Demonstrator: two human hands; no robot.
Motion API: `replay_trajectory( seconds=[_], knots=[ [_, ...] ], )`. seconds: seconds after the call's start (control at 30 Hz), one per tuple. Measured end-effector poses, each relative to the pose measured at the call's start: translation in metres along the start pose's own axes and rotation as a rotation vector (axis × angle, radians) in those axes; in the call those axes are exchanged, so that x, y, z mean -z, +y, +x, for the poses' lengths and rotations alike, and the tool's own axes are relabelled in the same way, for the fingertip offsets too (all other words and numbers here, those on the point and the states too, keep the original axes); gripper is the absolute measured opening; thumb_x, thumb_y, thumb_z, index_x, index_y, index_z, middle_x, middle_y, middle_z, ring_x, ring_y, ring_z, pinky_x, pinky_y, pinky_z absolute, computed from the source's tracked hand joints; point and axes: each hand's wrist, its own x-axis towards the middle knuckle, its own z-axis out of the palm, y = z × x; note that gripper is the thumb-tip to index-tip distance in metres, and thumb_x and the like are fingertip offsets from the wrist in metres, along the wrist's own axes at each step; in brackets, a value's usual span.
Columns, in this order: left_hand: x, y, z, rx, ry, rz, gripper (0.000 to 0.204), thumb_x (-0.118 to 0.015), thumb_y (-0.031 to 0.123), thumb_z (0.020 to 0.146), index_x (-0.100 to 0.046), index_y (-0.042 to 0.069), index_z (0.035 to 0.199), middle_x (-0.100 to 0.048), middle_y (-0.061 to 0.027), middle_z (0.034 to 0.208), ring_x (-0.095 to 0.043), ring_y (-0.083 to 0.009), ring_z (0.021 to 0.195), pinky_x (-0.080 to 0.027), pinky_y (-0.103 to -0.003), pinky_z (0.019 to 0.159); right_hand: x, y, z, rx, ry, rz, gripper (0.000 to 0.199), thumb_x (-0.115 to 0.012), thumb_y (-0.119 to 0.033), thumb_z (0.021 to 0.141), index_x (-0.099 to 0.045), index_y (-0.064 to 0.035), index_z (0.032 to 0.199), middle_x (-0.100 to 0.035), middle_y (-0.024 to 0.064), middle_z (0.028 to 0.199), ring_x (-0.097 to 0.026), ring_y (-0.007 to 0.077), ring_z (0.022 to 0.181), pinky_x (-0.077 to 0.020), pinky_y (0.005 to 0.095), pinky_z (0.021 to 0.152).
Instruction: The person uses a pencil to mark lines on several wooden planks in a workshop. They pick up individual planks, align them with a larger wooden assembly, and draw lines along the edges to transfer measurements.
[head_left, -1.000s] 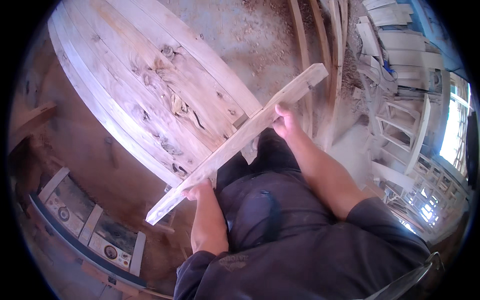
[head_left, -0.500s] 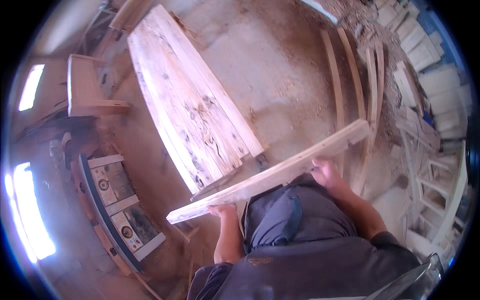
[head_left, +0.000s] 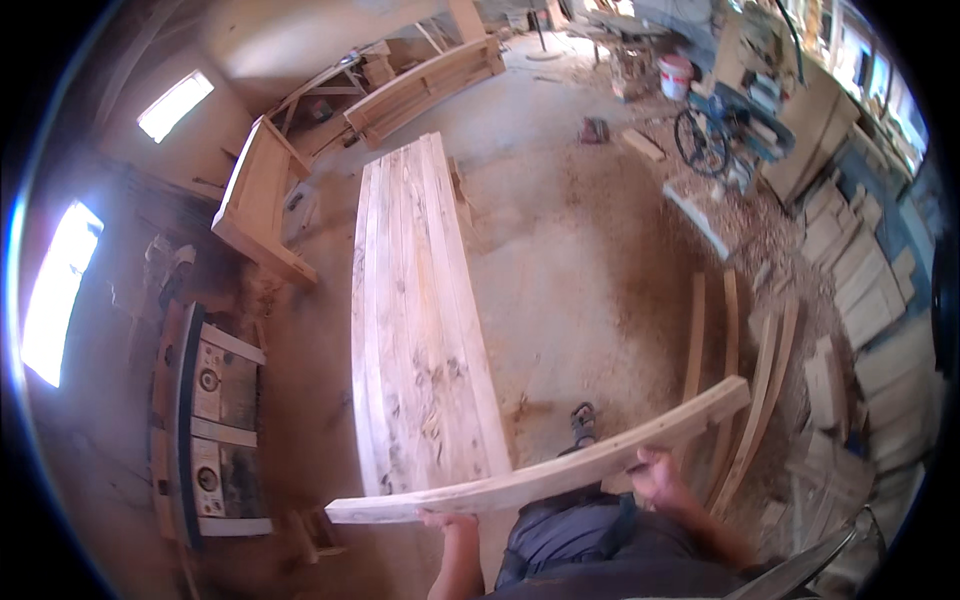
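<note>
A long pale wooden board (head_left: 550, 477) lies across the front of my body, held in both hands. My left hand (head_left: 450, 520) grips its lower edge toward the left end, fingers mostly hidden by the wood. Toward the right end, my right hand (head_left: 657, 478) is closed on the same edge, with the thumb showing. Beyond the board stretches a long tabletop of joined planks (head_left: 415, 300), with dark knots near its close end. The held board overlaps that near end in view; whether they touch I cannot tell.
Several long wooden strips (head_left: 765, 395) lie on the floor at right, near stacked offcuts (head_left: 850, 250). A machine with a spoked wheel (head_left: 702, 142) stands far right, by a white and red bucket (head_left: 676, 76). Wooden frames (head_left: 262, 205) and a panel with round dials (head_left: 225, 385) are at left.
My view has tilted up and turned, showing more of the room's far side. Both hands still hold the board, and my foot now shows beyond it.
</note>
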Motion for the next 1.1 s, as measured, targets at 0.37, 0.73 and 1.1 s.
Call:
replay_trajectory(
  seconds=[0.37, 0.73, 1.1],
  knots=[
    [-0.203, -0.128, 0.006, 0.054, 0.043, -0.06, 0.09, -0.038, 0.073, 0.089, -0.03, 0.013, 0.155, -0.029, -0.0105, 0.16, -0.031, -0.0331, 0.144, -0.022, -0.047, 0.119, -0.053, -0.174, 0.201, -0.019, -0.034, -0.041, 0.052, -0.066, -0.014, 0.076, -0.052, -0.0021, 0.125, -0.058, 0.0135, 0.127, -0.051, 0.035, 0.121, -0.038, 0.0537, 0.105],
    [-0.541, -0.241, -0.017, -0.111, -0.124, -0.091, 0.083, -0.042, 0.067, 0.093, -0.03, 0.013, 0.154, -0.031, -0.0098, 0.158, -0.032, -0.0303, 0.143, -0.023, -0.048, 0.117, -0.146, -0.361, 0.414, 0.052, 0.094, 0.075, 0.048, -0.071, -0.012, 0.068, -0.058, -0.0098, 0.114, -0.06, 0.0079, 0.116, -0.053, 0.0309, 0.113, -0.043, 0.0495, 0.099],
    [-0.753, -0.257, -0.036, -0.145, -0.128, -0.352, 0.068, -0.029, 0.061, 0.099, -0.032, 0.019, 0.152, -0.031, -0.0072, 0.157, -0.035, -0.0316, 0.14, -0.026, -0.052, 0.117, -0.336, -0.495, 0.705, -0.218, -0.053, -0.139, 0.051, -0.069, -0.013, 0.075, -0.057, -0.0038, 0.123, -0.064, 0.0111, 0.116, -0.056, 0.0347, 0.112, -0.0413, 0.0501, 0.103]
  ],
)
